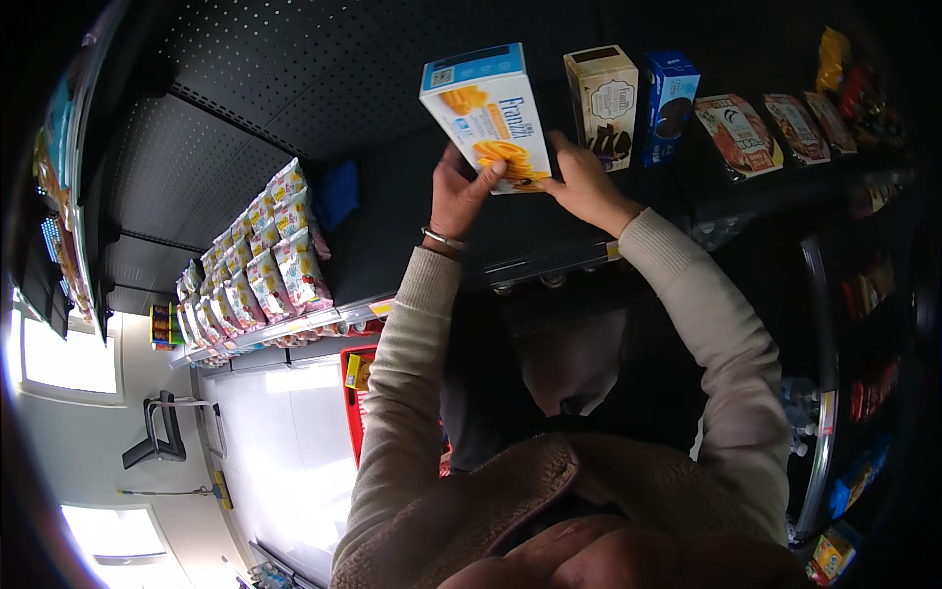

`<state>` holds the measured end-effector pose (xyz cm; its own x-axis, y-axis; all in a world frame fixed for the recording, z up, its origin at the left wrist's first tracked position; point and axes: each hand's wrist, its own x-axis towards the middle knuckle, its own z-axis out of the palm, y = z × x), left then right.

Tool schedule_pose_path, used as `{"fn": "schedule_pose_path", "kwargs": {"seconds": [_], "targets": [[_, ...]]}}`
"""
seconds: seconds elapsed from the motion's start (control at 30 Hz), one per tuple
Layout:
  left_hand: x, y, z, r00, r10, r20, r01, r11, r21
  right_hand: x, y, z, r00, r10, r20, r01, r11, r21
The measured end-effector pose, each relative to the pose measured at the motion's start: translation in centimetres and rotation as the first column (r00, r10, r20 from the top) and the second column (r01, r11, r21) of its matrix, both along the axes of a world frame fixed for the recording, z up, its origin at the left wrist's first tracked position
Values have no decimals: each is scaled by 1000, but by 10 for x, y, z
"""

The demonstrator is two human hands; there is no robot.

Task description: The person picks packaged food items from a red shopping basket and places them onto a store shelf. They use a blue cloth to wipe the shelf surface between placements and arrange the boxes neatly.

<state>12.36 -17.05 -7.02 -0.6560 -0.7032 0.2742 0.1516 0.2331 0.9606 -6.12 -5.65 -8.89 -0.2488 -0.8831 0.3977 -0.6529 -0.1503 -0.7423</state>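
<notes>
Between my two hands is a white and light blue Franzzi biscuit box point(489, 121), tilted and raised over the black shelf point(397, 221). My left hand point(462, 188) grips its lower left corner, thumb across the printed front. At the lower right edge, my right hand point(585, 180) pinches the box; some of its fingers are hidden behind it. Just right of the held box stands a cream Franzzi box point(605, 107), upright on the shelf. A dark blue biscuit box point(668, 109) is beside that one.
Rows of small snack bags point(254, 258) fill the shelf to the left. Sealed food packs point(738, 136) stand at the right. A red shopping basket point(346, 372) with a yellow box in it is on the floor by my left arm. A chair point(165, 427) is farther off.
</notes>
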Motion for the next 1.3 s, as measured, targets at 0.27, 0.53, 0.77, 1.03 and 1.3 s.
{"fn": "schedule_pose_path", "kwargs": {"seconds": [0.27,0.53,0.77,1.03,1.3], "targets": [[0,-16,-62,973,111,203,-71,978,-197,8,22,7,941,-12,-339,111,956,273],[-29,-17,-66,979,167,115,-140,967,-211,65,55,4,804,349,-481,-242,932,272],[-42,-22,-76,951,189,246,-108,945,-308,94,59,-8,724,553,-412,-436,830,348],[-45,-22,-84,972,116,205,-58,961,-269,100,54,-11,698,541,-469,-434,841,324],[-41,-19,-79,932,158,325,-38,938,-346,98,50,-17,581,695,-423,-457,709,538]]}}
